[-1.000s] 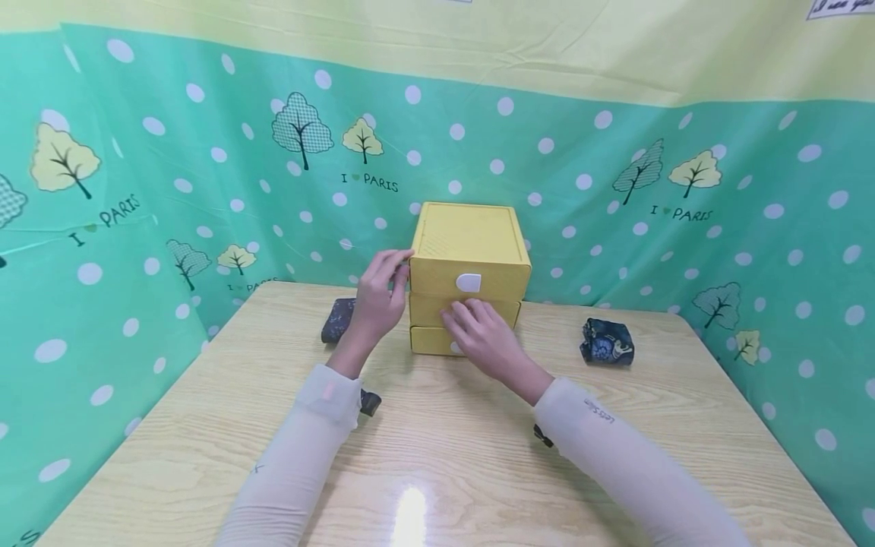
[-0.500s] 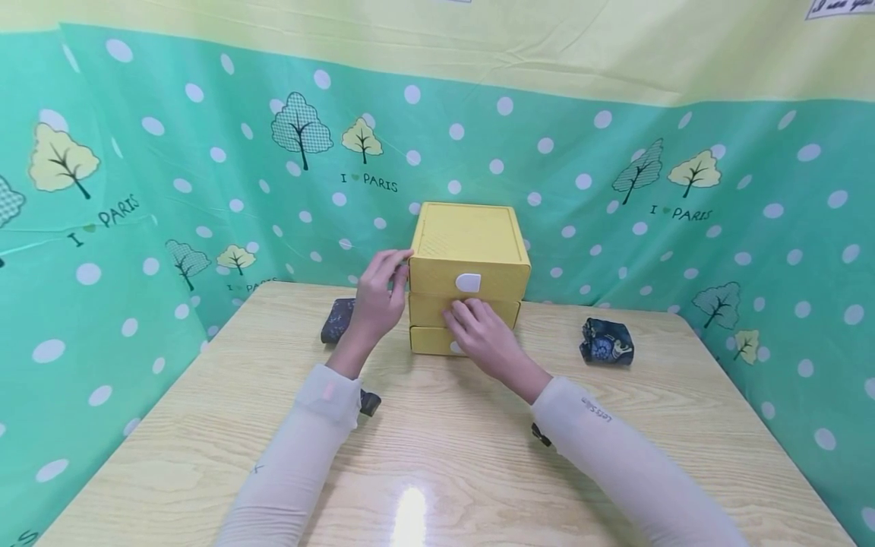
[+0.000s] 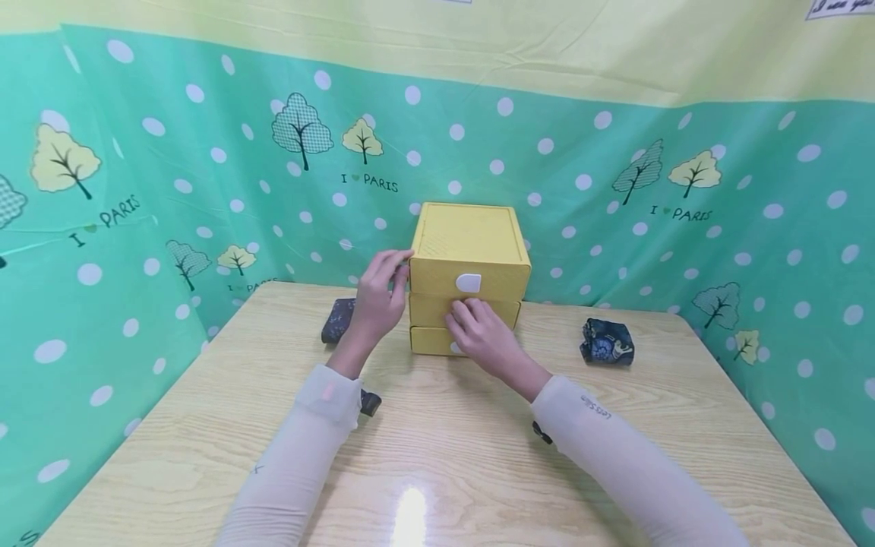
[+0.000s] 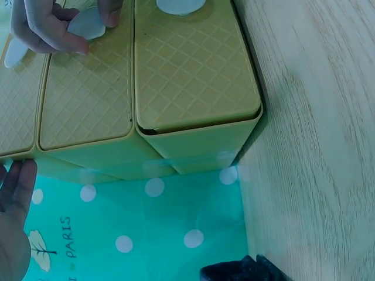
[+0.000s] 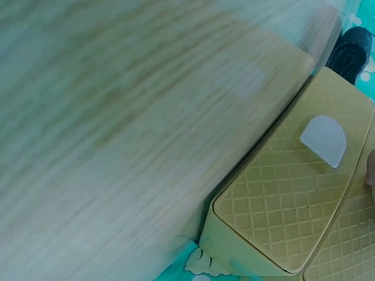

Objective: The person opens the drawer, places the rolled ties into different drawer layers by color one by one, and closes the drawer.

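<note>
A yellow three-tier drawer unit (image 3: pixel 472 235) stands at the back of the table, with a white tab handle on each drawer front. The right hand (image 3: pixel 481 334) is at the middle drawer (image 3: pixel 427 310); in the left wrist view its thumb and finger pinch that drawer's white handle (image 4: pixel 88 23). The left hand (image 3: pixel 379 296) touches the unit's upper left side and corner, fingers fairly straight. The bottom drawer (image 5: pixel 281 211) shows its whole front and handle in the right wrist view. All three drawer fronts look pushed in.
A dark folded cloth (image 3: pixel 338 320) lies left of the unit, partly behind the left wrist. Another folded patterned cloth (image 3: pixel 607 342) lies to the right. Small dark items (image 3: pixel 370 403) peek out by each forearm. A green polka-dot curtain (image 3: pixel 437 152) hangs close behind the table.
The right hand has shifted very slightly to the right. The left hand and the drawer unit look unchanged.
</note>
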Demonstrator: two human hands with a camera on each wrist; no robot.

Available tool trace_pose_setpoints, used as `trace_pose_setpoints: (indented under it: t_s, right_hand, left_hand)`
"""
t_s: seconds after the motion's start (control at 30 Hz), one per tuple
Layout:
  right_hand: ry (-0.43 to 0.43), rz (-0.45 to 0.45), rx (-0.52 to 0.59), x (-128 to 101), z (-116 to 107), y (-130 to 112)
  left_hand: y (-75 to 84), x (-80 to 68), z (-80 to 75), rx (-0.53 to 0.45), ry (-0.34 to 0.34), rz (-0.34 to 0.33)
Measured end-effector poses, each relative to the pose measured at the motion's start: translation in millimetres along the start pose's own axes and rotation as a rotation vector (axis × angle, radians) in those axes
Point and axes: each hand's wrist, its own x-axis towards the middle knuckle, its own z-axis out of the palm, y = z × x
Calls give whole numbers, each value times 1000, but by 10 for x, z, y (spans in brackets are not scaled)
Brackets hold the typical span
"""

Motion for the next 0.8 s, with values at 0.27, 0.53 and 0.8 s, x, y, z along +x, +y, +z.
trace_pose_setpoints:
  t_s: [0.27,0.53,0.8]
  right_hand:
    - [-8,-15,-7,20,-41,13]
    - [-15,-20,-17,16,-59,4]
    - [23,-22,-7,-3,-57,-6]
  left_hand:
    - [2,5,0,-2,3,1]
    - [11,9,-6,0,2,8]
    - [30,12,-17,18,-18,-2]
